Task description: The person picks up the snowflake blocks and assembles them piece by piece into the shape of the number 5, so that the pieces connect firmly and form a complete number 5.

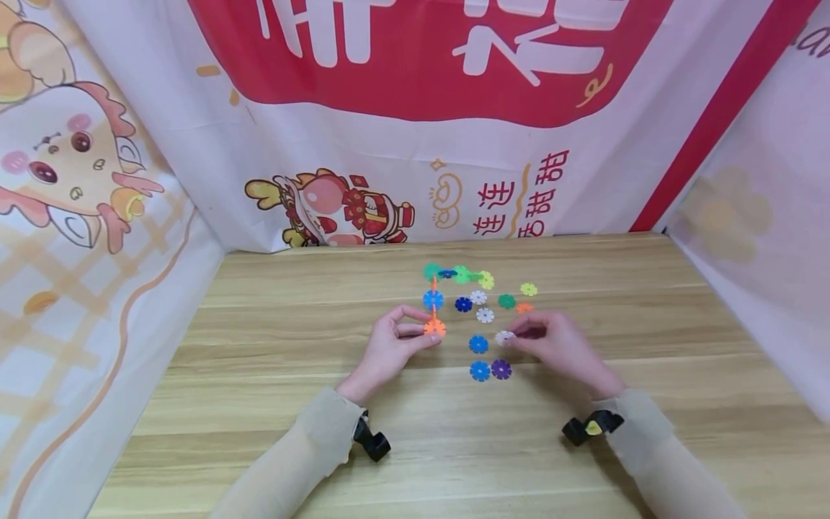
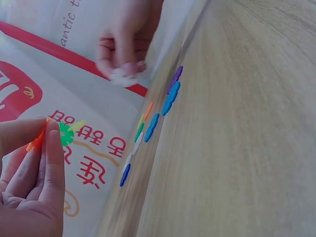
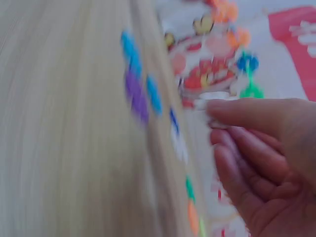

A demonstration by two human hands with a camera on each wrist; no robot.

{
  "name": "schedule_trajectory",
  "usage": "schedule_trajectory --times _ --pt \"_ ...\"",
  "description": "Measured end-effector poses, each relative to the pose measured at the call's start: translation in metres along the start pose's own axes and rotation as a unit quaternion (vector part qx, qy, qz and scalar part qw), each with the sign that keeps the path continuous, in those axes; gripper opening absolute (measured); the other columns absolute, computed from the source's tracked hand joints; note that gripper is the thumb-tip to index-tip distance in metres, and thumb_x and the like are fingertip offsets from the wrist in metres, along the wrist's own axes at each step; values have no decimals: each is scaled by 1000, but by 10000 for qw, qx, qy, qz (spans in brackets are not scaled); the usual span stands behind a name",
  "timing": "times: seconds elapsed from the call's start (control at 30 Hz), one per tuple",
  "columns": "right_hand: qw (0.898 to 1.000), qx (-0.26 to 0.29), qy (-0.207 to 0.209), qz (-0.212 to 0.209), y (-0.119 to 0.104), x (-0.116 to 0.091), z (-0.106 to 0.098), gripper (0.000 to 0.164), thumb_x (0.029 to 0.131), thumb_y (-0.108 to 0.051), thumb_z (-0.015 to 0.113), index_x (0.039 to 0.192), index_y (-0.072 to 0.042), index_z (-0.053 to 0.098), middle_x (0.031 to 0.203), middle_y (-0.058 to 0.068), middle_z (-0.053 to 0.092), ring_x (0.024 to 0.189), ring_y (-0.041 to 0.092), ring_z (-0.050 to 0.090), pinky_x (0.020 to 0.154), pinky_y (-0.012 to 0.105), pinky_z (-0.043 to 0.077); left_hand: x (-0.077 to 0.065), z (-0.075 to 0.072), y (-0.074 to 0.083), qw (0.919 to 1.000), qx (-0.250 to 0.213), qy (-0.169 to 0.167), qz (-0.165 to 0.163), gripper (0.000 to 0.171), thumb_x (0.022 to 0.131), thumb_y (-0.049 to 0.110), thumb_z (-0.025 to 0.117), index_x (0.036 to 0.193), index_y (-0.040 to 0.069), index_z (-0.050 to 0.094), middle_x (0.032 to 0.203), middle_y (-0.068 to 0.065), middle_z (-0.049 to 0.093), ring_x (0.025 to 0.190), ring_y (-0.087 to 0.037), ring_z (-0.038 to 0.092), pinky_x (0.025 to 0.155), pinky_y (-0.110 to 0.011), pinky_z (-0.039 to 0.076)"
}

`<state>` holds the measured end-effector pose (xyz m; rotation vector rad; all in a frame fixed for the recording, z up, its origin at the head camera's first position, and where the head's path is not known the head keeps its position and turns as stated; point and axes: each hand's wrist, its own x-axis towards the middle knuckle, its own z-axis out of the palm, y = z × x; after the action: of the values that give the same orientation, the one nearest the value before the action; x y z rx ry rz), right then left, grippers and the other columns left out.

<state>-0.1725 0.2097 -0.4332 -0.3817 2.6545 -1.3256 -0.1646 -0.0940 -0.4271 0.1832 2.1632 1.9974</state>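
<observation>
My left hand (image 1: 395, 340) pinches an orange notched disc (image 1: 435, 328) at the near end of a joined chain of snowflake discs. From there the chain runs away through a blue disc (image 1: 433, 300) to a teal-green disc (image 1: 432, 272). It then bends right past a bright green disc (image 1: 461, 274) to a yellow disc (image 1: 486, 280). Between the thumb and fingers of my right hand (image 1: 563, 346) is a loose white snowflake disc (image 1: 504, 338), apart from the chain. In the left wrist view this white disc (image 2: 122, 77) appears raised off the table.
Loose discs lie between the hands on the wooden table (image 1: 272, 404): a purple one (image 1: 501, 369), blue ones (image 1: 478, 344), a dark blue one (image 1: 463, 304) and white ones (image 1: 485, 315). Farther right are green (image 1: 506, 301), orange (image 1: 524, 308) and yellow (image 1: 528, 289) discs. Printed cloth (image 1: 363, 144) hangs behind.
</observation>
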Motion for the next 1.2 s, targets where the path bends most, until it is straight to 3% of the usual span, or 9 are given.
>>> schedule_trajectory --times 0.17,0.4,0.63,0.97,1.2 --pt "9978 446 238 -438 -25 8 22 9 88 -23 83 96 -22 78 96 -3 71 85 21 66 73 35 58 2 2 -6 9999 -50 20 96 30 89 2 79 115 5 65 109 -12 74 100 -23 71 85 -34 57" --pt "9915 783 295 -992 -37 16 42 8 89 -20 82 96 -20 79 93 -5 73 81 18 69 71 33 59 3 2 -14 9990 -329 -70 303 33 86 6 83 115 5 67 107 -10 74 100 -25 70 86 -35 57" --pt "9886 868 409 -1162 -41 16 49 9 89 -17 82 97 -13 80 90 -6 73 80 17 70 70 34 60 1 4 -11 9984 -379 -127 406 35 84 3 83 115 2 66 107 -12 73 100 -28 71 88 -35 57" --pt "9867 808 600 -1274 -44 16 50 7 90 -17 82 96 -20 79 91 -9 74 84 14 70 74 33 60 2 5 -14 9993 -253 5 275 32 85 6 84 113 4 68 106 -10 75 100 -23 71 87 -34 57" --pt "9828 721 768 -1519 -44 16 51 8 89 -12 82 95 -17 80 91 -12 74 86 11 70 77 38 60 3 5 -14 9977 -625 -132 211 25 91 0 76 114 -3 66 106 -18 73 91 -26 73 85 -42 58"
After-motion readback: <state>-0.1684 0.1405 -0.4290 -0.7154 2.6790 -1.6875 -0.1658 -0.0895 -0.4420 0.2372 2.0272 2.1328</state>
